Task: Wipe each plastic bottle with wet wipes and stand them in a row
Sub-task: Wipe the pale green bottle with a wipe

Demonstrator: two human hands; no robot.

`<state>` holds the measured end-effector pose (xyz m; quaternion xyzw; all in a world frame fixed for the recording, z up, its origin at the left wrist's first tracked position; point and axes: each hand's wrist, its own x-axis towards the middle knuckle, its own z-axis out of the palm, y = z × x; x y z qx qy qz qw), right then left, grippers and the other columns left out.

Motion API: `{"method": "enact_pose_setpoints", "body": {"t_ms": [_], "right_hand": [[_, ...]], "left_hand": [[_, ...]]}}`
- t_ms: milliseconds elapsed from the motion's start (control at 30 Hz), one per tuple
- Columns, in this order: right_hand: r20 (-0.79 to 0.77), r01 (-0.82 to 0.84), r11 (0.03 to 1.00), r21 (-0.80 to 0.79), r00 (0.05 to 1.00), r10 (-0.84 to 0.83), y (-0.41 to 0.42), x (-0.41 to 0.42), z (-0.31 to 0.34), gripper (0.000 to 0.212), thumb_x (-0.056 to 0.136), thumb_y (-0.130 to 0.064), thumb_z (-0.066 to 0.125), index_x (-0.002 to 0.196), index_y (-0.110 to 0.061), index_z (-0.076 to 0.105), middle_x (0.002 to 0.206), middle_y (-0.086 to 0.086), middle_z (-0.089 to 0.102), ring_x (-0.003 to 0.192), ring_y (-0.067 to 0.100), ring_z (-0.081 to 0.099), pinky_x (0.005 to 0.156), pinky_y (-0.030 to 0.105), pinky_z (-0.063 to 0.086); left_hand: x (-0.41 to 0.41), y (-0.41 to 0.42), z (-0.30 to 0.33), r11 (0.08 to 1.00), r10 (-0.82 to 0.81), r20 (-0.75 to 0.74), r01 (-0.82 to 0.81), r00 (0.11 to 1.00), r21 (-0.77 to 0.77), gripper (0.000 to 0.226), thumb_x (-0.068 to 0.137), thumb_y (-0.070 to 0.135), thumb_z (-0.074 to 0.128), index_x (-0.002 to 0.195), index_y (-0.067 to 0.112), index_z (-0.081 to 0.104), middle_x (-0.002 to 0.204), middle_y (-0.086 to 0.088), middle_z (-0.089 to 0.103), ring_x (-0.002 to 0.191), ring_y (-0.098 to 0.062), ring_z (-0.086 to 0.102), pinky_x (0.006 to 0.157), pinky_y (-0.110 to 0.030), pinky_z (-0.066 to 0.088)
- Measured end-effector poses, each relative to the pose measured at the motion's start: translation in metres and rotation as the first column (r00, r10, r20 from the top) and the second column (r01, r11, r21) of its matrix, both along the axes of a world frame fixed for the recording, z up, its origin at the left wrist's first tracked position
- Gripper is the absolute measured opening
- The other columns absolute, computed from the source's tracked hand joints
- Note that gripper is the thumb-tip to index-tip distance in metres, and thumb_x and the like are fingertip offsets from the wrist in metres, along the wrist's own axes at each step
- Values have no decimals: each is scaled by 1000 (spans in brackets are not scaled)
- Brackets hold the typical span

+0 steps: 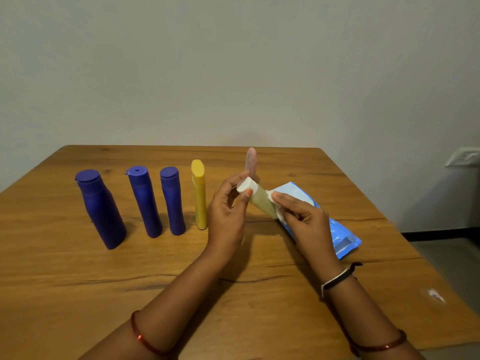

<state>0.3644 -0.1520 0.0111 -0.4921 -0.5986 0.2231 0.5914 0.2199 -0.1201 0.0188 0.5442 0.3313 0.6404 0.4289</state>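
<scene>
4 bottles (145, 203) in row left of hands; wipes pack (342, 237) right.

You're looking at a brown wooden table (78, 276) with dark grain cracks running across it. Standing on it in a row, you're seeing a wide blue plastic bottle (101, 209) at the left end, then two slimmer blue plastic bottles (145, 201) (172, 200), then a narrow yellow plastic bottle (199, 194). A pink bottle (251, 160) is poking up further right, mostly hidden. A blue plastic wet-wipe pack (342, 236) is lying flat on the right side, just beside that row's end.
</scene>
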Motion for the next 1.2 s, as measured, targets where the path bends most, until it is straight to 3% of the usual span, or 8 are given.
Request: {"method": "enact_pose_setpoints", "body": {"t_ms": [167, 267, 400, 533, 700, 933, 1100, 1200], "right_hand": [[-237, 28, 969, -245, 968, -88, 0, 9, -4, 36, 87, 3, 58, 105, -26, 68, 112, -5, 69, 107, 6, 61, 99, 30, 47], [-501, -54, 939, -340, 855, -132, 4, 8, -2, 36, 88, 4, 56, 118, -15, 63, 111, 1, 69, 94, 9, 67, 81, 23, 55], [-737, -88, 954, -287, 656, -161, 11, 4, 11, 35, 91, 6, 50, 122, -6, 59, 98, -1, 69, 83, 10, 69, 71, 21, 57], [-728, -9, 965, -263, 658, -192, 19, 2, 22, 35, 91, 4, 52, 123, -8, 60, 112, 5, 66, 95, 16, 67, 73, 24, 58], [-610, 93, 966, -242, 760, -226, 24, -11, 18, 37, 89, 2, 56, 123, -14, 61, 115, -1, 67, 103, 15, 65, 86, 34, 55], [-509, 75, 973, -217, 842, -178, 20, -37, -3, 34, 83, -9, 64, 116, -14, 67, 108, -1, 71, 104, 20, 65, 94, 48, 49], [-447, 24, 970, -241, 884, -133, 20, -39, -11, 34, 82, 2, 64, 113, -12, 68, 108, 1, 71, 105, 21, 65, 96, 48, 48], [-436, -9, 966, -257, 893, -108, 24, -34, -10, 35, 81, 6, 63, 102, -21, 68, 105, 3, 71, 102, 21, 66, 93, 46, 50]], "left_hand": [[0, -3, -2, 998, 20, -26, -19, 999, 63, 28, 91, 12, 57, 115, 28, 55, 108, 22, 60, 107, -8, 59, 91, -32, 51], [2, -4, -4, 998, 22, -14, -21, 1000, 54, 29, 87, 14, 60, 112, 28, 53, 106, 23, 58, 108, -8, 57, 92, -28, 50], [4, -5, -8, 999, -16, -30, 17, 999, 27, 32, 83, 0, 68, 105, 19, 54, 108, 0, 57, 106, -12, 57, 87, -23, 50], [1, -6, -10, 998, -30, -86, 25, 996, -60, 35, 78, -1, 72, 106, 14, 57, 115, -9, 55, 104, -4, 59, 81, -20, 54], [-1, -4, -14, 992, 9, -192, -32, 981, -120, 54, 74, -1, 76, 114, 31, 56, 107, -4, 56, 96, -8, 59, 77, -19, 54], [-3, 0, -19, 984, 52, -275, -97, 960, -153, 61, 69, 3, 81, 123, 21, 57, 115, 2, 59, 98, -6, 62, 79, -21, 56], [-6, 3, -20, 980, 9, -273, -62, 962, -188, 49, 72, 2, 78, 112, 24, 59, 109, 3, 65, 97, -9, 65, 80, -26, 57], [-7, 5, -22, 977, -44, -294, -21, 955, -214, 50, 74, 1, 76, 112, 27, 57, 103, 12, 64, 95, -4, 63, 76, -17, 54]]}}
